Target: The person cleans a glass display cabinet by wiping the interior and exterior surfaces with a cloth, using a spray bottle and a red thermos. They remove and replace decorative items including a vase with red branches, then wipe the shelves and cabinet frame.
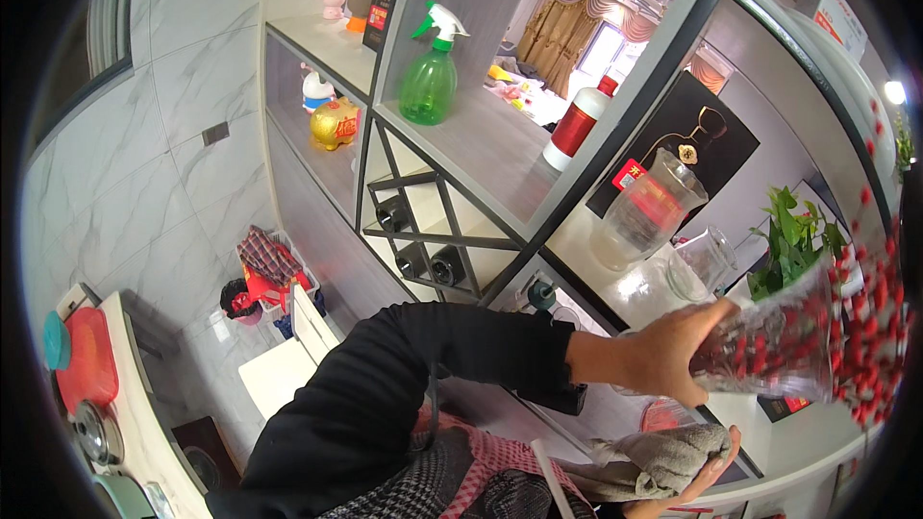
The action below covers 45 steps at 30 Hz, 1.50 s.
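Observation:
My left hand [660,353] is closed around the lower part of a clear glass vase [782,342], which is tilted nearly onto its side. Stems with red artificial berries [869,331] fill the vase and spill out past its mouth at the right rim of the view. Lower down, my right hand [710,479] holds a crumpled grey cloth [670,458], apart from the vase. Beyond my left hand, a tall glass vase [645,213] and a shorter glass vessel [703,263] stand on a white shelf.
A green spray bottle [429,83] and a white-and-red bottle [580,122] stand on the grey shelf. Below is a wine rack [440,231] with several bottles. Nearby are a black box [692,137] and a leafy plant [793,238]. A white chair [277,371] stands at left.

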Available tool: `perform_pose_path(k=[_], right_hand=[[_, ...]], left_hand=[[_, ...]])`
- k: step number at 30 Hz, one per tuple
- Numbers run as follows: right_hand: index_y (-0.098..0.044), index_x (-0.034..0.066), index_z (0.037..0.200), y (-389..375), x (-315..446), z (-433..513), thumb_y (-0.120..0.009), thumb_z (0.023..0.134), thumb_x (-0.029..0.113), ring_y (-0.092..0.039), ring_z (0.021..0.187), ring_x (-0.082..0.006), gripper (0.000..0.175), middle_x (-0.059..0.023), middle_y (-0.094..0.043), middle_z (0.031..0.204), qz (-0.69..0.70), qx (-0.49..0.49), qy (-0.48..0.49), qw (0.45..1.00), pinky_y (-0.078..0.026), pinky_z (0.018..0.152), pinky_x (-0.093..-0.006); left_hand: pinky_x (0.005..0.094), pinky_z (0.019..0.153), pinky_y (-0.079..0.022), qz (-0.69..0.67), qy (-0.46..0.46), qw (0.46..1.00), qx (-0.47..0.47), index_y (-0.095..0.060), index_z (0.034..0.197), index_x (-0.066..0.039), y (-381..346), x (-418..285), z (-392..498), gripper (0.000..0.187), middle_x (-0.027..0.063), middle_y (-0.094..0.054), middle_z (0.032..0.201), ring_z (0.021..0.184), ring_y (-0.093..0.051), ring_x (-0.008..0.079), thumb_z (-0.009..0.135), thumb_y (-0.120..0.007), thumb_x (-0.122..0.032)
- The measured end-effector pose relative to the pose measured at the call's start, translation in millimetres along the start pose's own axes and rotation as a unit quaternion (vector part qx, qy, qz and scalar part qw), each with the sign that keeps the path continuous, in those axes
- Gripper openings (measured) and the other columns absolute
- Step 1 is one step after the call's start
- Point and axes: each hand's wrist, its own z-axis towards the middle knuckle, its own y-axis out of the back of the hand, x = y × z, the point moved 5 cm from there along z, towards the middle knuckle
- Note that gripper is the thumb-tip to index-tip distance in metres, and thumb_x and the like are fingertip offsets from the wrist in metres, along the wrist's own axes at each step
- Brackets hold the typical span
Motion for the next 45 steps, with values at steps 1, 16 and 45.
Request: perform_pose_path(k=[1, 16, 45], right_hand=[[-0.045, -0.0025, 0.135, -3, 3, 1, -0.043, 0.096, 0.041, -0.055, 0.108, -0.0248, 0.058, -0.0182, -0.053, 0.128, 0.010, 0.031, 0.017, 0.999, -0.043, 0.094, -0.0380], [-0.051, -0.0018, 0.133, 200, 14, -39, -0.057, 0.093, 0.017, -0.059, 0.096, -0.0241, 0.045, -0.0158, -0.060, 0.119, -0.253, -0.094, 0.065, 0.961, -0.049, 0.084, -0.0353], [-0.057, -0.0022, 0.120, 189, -128, -174, -0.071, 0.083, 0.007, -0.060, 0.102, -0.0207, 0.041, -0.0098, -0.063, 0.114, -0.364, 0.229, -0.195, 0.882, -0.045, 0.093, -0.0340]], left_hand=[[0.0337, 0.076, -0.052, 0.062, -0.049, 0.997, -0.024, -0.037, 0.129, 0.004, -3, -2, -4, 0.082, 0.0198, -0.056, 0.108, 0.087, -0.063, 0.0256, 0.059, -0.077, -0.010], [0.0461, 0.091, -0.040, -0.118, -0.005, 0.947, 0.298, -0.038, 0.131, -0.002, -171, 47, -69, 0.087, 0.0207, -0.048, 0.112, 0.104, -0.050, 0.0388, 0.054, -0.077, -0.015], [0.0409, 0.097, -0.044, -0.005, 0.093, 0.962, 0.257, -0.044, 0.132, -0.004, -137, 230, -194, 0.085, 0.0195, -0.056, 0.121, 0.113, -0.055, 0.0353, 0.060, -0.085, -0.024]])
